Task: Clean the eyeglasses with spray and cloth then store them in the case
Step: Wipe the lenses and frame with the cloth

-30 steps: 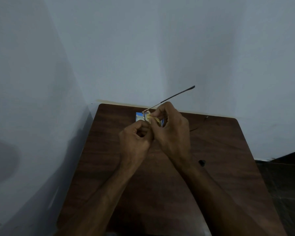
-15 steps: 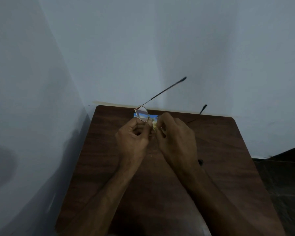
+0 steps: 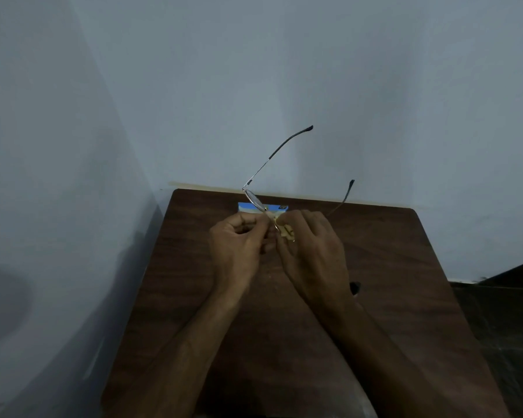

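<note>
Dark wood counter (image 3: 390, 297), dim room. Both hands up over it w/ the eyeglasses (image 3: 255, 200) between them. Left hand (image 3: 239, 245) fingers pinched on the frame, right hand (image 3: 311, 248) fingers closed on a yellowish cloth (image 3: 286, 230) against the lens. Temples open, pointing away. Blue packet (image 3: 274, 208) behind, by the wall.

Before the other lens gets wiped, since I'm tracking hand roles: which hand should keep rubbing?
Right. The right hand already pinches the yellow cloth on the eyeglasses; the left hand steadies the frame.
</note>
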`<state>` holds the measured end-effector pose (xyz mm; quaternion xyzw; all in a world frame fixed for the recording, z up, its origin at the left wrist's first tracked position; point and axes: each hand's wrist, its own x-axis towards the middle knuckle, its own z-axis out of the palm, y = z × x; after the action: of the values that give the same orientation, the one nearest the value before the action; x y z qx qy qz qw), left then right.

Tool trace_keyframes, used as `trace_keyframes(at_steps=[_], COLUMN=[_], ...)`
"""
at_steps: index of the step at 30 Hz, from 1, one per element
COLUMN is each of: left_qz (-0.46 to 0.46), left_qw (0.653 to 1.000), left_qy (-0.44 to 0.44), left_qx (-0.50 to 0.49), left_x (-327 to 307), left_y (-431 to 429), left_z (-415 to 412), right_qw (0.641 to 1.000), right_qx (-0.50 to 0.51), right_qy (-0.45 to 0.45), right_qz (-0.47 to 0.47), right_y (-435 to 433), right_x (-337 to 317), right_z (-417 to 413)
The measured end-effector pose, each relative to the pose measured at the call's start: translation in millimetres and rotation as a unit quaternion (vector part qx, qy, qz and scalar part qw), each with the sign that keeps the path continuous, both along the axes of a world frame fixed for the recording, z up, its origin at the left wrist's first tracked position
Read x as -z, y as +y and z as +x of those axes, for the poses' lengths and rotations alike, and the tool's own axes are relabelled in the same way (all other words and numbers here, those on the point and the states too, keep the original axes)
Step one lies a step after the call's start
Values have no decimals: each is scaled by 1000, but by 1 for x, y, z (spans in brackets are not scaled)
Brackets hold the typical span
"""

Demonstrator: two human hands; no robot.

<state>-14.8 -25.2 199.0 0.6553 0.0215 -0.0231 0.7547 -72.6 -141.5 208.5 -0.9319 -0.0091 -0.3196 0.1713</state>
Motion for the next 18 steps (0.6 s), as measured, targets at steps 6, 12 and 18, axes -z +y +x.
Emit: trace_keyframes(at_steps=[6,12,18], left_qz=[-22,-91,-64], left_qw=[998,992,985], left_qy=[25,70,40], left_qx=[47,56,155], left_x=[0,-8,-24], left_y=[5,38,41], left_z=[-3,14,22], right_qw=[996,969,949], right_qx=[-26,-96,-152], right_qy=[3,89,171], right_qz=[84,208,216], right_y=[-11,-35,-55], right_x=[-6,-28,-36], right_z=[-1,-1,4])
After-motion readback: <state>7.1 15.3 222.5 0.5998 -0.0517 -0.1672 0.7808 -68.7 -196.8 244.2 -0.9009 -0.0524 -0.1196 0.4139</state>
